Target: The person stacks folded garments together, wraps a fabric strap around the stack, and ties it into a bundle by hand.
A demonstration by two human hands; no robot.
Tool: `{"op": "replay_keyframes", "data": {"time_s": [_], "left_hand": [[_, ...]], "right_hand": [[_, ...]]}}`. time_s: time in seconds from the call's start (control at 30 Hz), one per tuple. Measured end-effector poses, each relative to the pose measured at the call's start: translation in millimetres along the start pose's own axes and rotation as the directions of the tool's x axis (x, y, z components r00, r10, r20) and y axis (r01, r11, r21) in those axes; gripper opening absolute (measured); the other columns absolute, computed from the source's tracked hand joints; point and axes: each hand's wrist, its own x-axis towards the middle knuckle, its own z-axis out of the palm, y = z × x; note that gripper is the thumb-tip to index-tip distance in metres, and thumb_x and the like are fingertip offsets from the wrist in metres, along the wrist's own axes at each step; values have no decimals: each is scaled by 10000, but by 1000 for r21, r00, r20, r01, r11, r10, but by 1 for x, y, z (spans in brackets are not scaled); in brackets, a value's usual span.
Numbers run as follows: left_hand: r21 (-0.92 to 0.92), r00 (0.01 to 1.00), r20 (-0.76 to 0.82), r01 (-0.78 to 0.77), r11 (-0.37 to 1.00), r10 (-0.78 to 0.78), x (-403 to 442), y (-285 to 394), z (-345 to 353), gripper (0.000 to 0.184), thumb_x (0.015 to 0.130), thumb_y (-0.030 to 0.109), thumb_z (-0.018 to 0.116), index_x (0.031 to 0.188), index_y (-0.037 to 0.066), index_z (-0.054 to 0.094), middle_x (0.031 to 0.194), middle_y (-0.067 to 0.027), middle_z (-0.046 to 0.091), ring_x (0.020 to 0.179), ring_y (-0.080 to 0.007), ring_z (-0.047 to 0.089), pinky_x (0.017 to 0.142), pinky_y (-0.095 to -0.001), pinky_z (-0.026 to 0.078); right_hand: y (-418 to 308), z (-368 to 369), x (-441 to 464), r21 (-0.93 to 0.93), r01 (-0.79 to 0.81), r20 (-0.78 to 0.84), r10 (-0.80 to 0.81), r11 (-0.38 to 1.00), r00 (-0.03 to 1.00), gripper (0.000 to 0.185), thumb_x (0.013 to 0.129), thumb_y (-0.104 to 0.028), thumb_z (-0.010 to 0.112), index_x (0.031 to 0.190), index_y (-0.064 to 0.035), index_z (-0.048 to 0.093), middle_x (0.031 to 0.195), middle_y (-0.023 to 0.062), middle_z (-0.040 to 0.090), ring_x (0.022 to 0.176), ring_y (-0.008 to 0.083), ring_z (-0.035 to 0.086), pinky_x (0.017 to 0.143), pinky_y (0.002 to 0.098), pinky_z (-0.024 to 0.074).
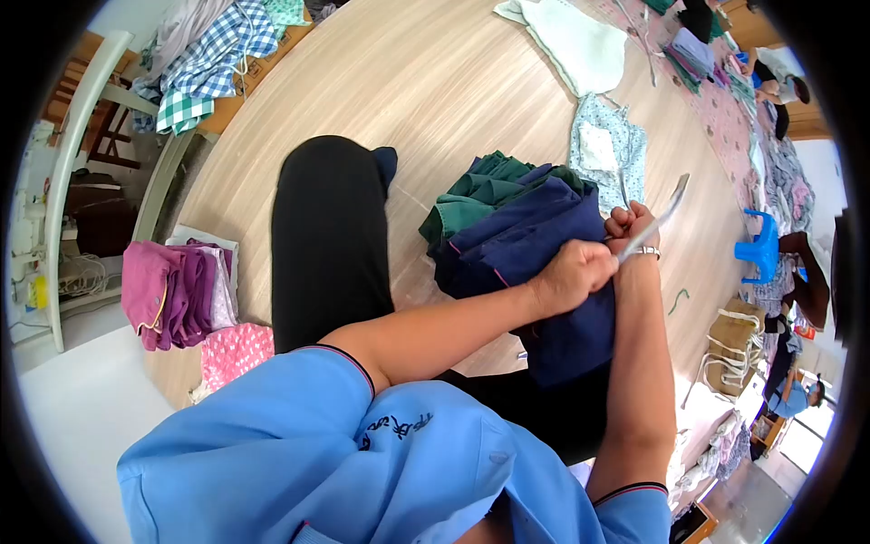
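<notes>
A folded navy garment (535, 236) lies with dark green cloth (480, 195) against its upper left side. My left hand (575, 276) is a fist over the navy cloth, closed on a pale strip (666, 213) whose loose end rises to the right. Just beyond it, at the bundle's right edge, my right hand (632, 225) has curled fingers, with a thin grey strip end (623, 189) sticking up from them. A band circles the right wrist. Part of the strip between the hands is hidden.
Above the bundle lie light blue patterned cloth (625, 136) and pale green cloth (575, 45). Folded purple garments (168, 295) and pink cloth (236, 354) sit left of my black-clad leg (331, 227). A blue stool (759, 245), tied bundle (732, 349) and other people are at the right.
</notes>
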Motion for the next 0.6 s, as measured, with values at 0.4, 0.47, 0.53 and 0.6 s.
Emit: {"op": "replay_keyframes", "data": {"time_s": [0.4,0.47,0.53,0.6], "left_hand": [[563,919,-212,-163,810,332,-40,48,12,330,834,172,495,582,-37,453,497,-131,446,496,-137,445,478,-363,360],[506,938,-217,-128,853,270,-41,56,-1,338,839,173,496,575,-31,441,488,-118,427,492,-125,425,470,-358,348],[398,946,-223,-134,907,237,-35,64,-20,340,854,161,493,572,-15,419,482,-76,368,498,-84,361,452,-338,307],[313,935,-283,-121,942,214,-24,66,-32,332,857,151,490,578,-12,414,493,-64,346,512,-74,349,452,-331,301]], "right_hand": [[35,-12,25,-138,-104,72,115,985,991,136,826,-99,395,727,-13,435,568,117,426,417,273,416,395,435,379],[45,-4,42,-319,4,15,1,948,1000,68,818,-47,436,805,11,469,614,133,486,460,283,482,396,433,387],[39,27,36,-673,77,-29,-131,736,991,113,785,-35,541,887,12,528,693,152,564,534,278,559,432,433,425],[34,47,42,-980,143,95,-304,141,948,154,762,-91,607,902,-29,616,840,154,639,688,274,630,605,402,474]]}}
